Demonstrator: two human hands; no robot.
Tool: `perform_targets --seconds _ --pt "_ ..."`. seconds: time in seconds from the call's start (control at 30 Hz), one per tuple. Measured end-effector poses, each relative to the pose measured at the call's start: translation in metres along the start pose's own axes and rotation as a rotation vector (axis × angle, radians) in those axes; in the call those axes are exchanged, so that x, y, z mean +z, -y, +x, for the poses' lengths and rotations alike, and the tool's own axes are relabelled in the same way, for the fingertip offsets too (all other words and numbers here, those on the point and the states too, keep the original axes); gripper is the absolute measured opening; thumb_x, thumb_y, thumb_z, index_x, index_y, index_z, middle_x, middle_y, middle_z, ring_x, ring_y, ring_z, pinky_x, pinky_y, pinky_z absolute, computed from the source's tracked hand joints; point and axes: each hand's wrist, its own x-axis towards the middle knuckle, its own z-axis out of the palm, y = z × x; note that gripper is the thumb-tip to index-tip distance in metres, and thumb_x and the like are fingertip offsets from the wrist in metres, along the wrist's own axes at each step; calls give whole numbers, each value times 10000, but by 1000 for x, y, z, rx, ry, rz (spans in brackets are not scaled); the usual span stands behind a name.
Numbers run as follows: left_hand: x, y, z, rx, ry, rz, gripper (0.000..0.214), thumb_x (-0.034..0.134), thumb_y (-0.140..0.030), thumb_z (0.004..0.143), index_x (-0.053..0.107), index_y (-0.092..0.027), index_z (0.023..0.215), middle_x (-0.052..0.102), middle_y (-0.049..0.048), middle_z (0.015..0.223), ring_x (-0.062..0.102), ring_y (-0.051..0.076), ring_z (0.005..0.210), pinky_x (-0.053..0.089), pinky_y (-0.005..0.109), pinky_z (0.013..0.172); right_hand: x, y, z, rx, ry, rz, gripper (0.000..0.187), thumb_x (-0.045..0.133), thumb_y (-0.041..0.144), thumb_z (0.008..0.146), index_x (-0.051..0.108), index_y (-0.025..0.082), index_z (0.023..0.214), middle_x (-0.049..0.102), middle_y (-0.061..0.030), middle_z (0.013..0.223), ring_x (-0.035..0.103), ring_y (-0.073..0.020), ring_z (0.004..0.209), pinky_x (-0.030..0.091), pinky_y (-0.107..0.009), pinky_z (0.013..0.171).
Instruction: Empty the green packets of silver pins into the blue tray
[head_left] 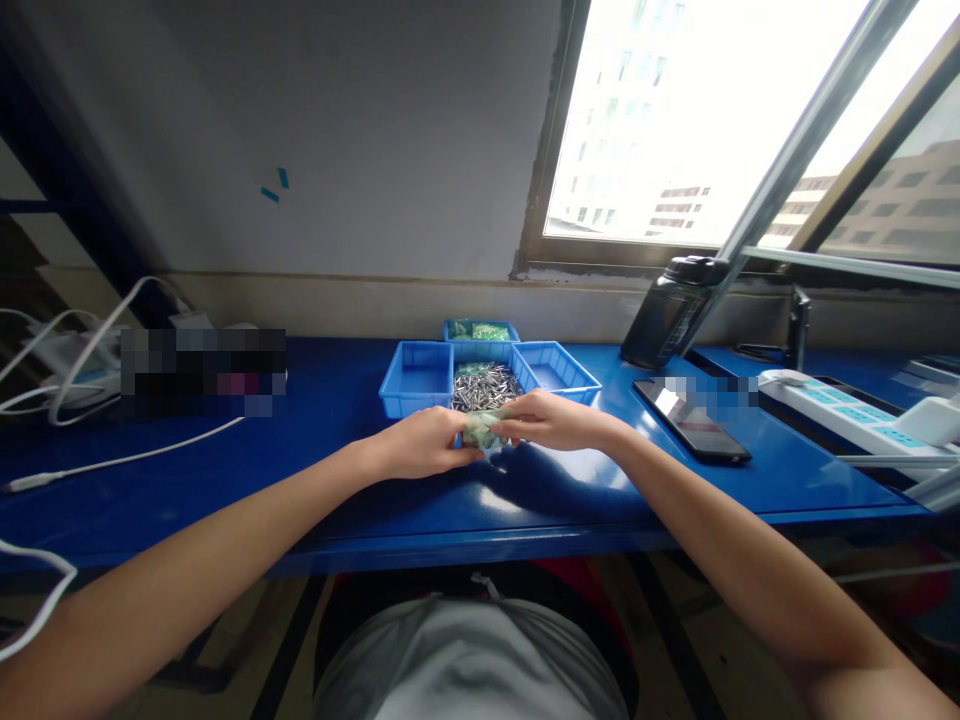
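My left hand (426, 443) and my right hand (553, 420) meet over the front of the blue table (352, 520). Pinched between their fingers is a small crinkled, greenish see-through plastic bag (482, 430); its contents are not clear. Just behind it, a blue middle bin (484, 350) holds a heap of small shiny metal pins (487, 386), partly covered by my hands. A blue left bin (415, 402) and a blue right bin (574, 383) flank it. Farther back, another blue bin (513, 328) holds green packets (489, 332).
To the right lie a phone (694, 425) and a white power strip (840, 405), with a black bottle (671, 310) leaning near the window. White cables (150, 455) run across the left side. A wall (337, 300) stands behind the table.
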Motion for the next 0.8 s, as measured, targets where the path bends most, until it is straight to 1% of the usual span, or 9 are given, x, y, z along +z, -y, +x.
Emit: perform_targets --seconds 0.07,0.13,0.23,0.3,0.37,0.43,0.53,0.67,0.8 --pt "0 -1 0 14 -3 -26 299 501 -385 827 630 -164 980 584 -1 692 487 110 597 351 207 559 -1 0 0 -29 -52 -20 393 412 420 886 594 114 721 541 -7 626 447 -79 535 340 -196 495" --pt "0 -3 0 -9 -6 -32 336 494 -419 833 624 -165 1011 562 -9 655 467 104 561 337 204 533 -1 -1 -1 -49 -83 -52 385 419 411 884 581 115 698 505 5 602 409 -70 514 312 -196 474" --pt "-2 -5 0 -37 -5 -30 386 447 -478 852 623 -155 967 541 -12 628 452 101 534 319 205 512 -1 -3 -1 -65 -84 -78 362 423 394 885 580 117 712 476 19 578 375 -63 499 289 -193 461" --pt "-3 -6 0 -27 -4 -31 396 378 -459 890 620 -149 924 546 -5 642 469 106 558 325 208 531 0 -4 -1 -78 -78 -83 343 434 388 882 592 118 741 474 24 577 363 -62 504 285 -192 465" --pt "-3 -5 1 -12 0 -27 381 343 -419 911 613 -150 912 558 1 669 486 111 587 332 209 551 0 -5 -1 -84 -78 -87 326 455 387 873 605 118 766 474 27 578 348 -62 510 279 -193 470" --pt "-2 -3 1 -10 5 -27 364 345 -404 913 605 -150 897 569 3 680 494 112 592 331 209 550 0 -6 0 -78 -78 -88 318 490 398 854 615 117 774 470 31 573 341 -63 513 278 -195 475" --pt "-1 0 1 -19 -13 -40 373 356 -426 907 588 -149 814 572 4 669 500 112 587 333 211 546 0 -6 0 -63 -75 -79 313 555 416 811 631 113 796 499 21 595 385 -71 533 305 -197 496" --pt "-2 2 1 -24 -52 -66 369 377 -439 898 574 -154 772 559 1 648 490 109 575 331 211 534 0 -5 2 -55 -94 -51 316 559 412 809 646 110 838 556 -6 641 442 -89 569 340 -203 525" --pt "-2 3 1 -25 -81 -67 323 452 -447 865 583 -161 793 532 -10 633 464 107 563 327 211 524 -1 -4 2 -20 -146 -45 325 569 430 793 636 114 764 534 11 579 417 -79 524 318 -197 487"
